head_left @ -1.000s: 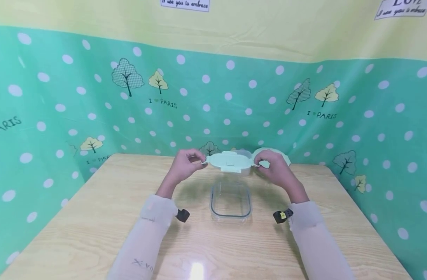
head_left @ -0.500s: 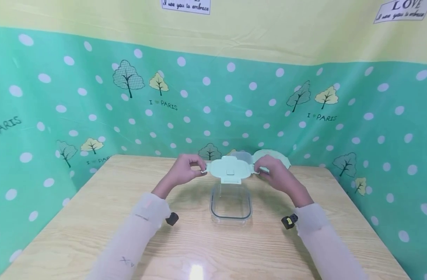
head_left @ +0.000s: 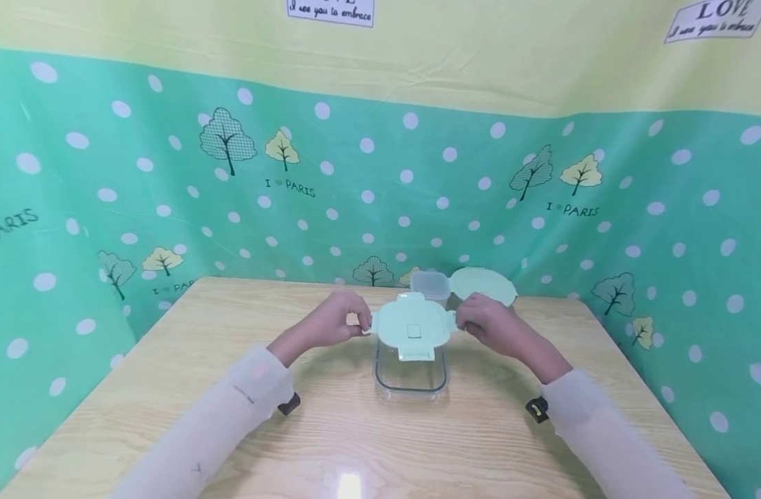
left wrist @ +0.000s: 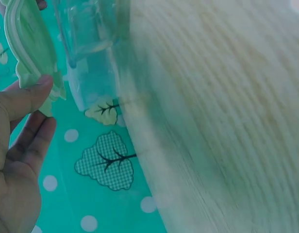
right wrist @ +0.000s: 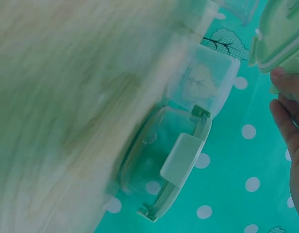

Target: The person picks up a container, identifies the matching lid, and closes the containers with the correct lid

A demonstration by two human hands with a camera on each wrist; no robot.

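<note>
A pale green snap lid [head_left: 412,322] hangs level between both hands, above the far part of a clear glass food container [head_left: 412,388]. The left hand [head_left: 343,320] pinches the lid's left side flap between thumb and fingers, as the left wrist view shows with the hand [left wrist: 23,136] at one end of the lid [left wrist: 35,43]. On the other side the right hand [head_left: 489,324] pinches the right flap. In the right wrist view its thumb and fingers [right wrist: 285,80] are at the lid's edge [right wrist: 285,39]. The glass container stands uncovered on the table, its far rim hidden behind the lid.
Behind the lid stand a small translucent box [head_left: 430,283] and, to its right, a lidded container with a pale green lid [head_left: 485,283]. The wooden table [head_left: 231,305] ends against a green dotted curtain [head_left: 330,208] at the back and sides.
Both hands have brought the lid down and nearer the body, from behind the glass container to over its far part. The lid's top now shows more, and the small box behind it has come into view.
</note>
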